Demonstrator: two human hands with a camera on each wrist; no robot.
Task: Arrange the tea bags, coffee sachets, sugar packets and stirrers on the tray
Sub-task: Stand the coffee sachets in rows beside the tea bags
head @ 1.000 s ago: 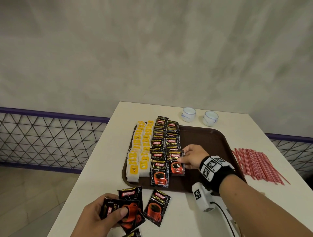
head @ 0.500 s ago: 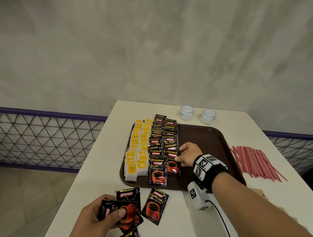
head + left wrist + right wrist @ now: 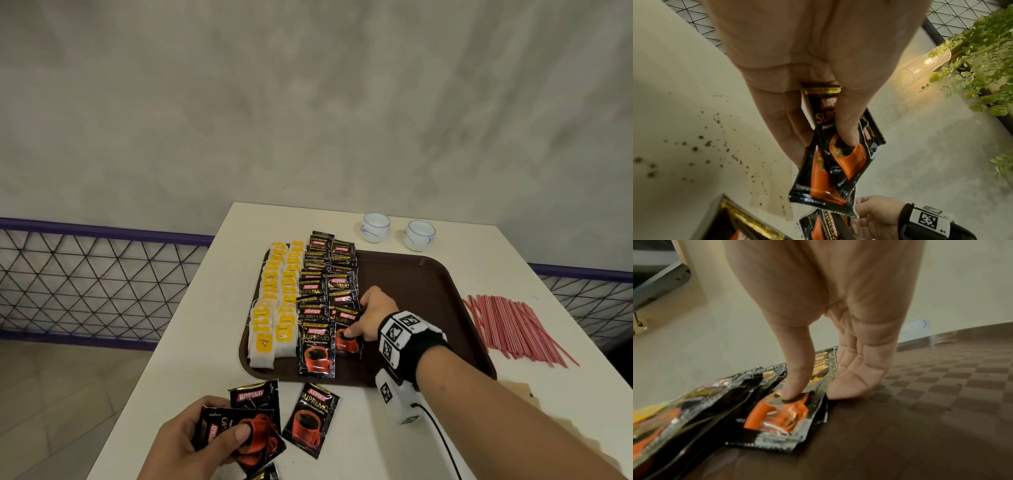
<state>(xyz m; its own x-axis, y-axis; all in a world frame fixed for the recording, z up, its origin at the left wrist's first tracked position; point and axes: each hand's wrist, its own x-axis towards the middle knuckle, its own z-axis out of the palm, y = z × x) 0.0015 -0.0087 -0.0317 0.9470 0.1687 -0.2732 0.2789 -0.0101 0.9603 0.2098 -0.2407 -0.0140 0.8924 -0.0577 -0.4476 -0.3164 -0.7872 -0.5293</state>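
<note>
A brown tray (image 3: 428,291) carries two rows of yellow-tagged tea bags (image 3: 274,308) at its left and two rows of black Kopiko coffee sachets (image 3: 325,284) beside them. My right hand (image 3: 358,318) rests at the near end of the right coffee row. Its thumb presses on the front sachet (image 3: 781,417), and its straight fingers (image 3: 851,386) touch the tray (image 3: 920,418) at that sachet's edge. Near the table's front edge my left hand (image 3: 212,435) grips a small stack of coffee sachets (image 3: 828,175), thumb on top. One loose sachet (image 3: 311,418) lies on the table beside it.
Red stirrers (image 3: 510,325) lie in a fan on the white table right of the tray. Two small white cups (image 3: 376,226) (image 3: 418,234) stand behind the tray. The tray's right half is bare. A mesh railing runs past the table's left edge.
My right hand has nudged the front sachet of the right coffee row slightly back into line. The left hand keeps its hold on the stack.
</note>
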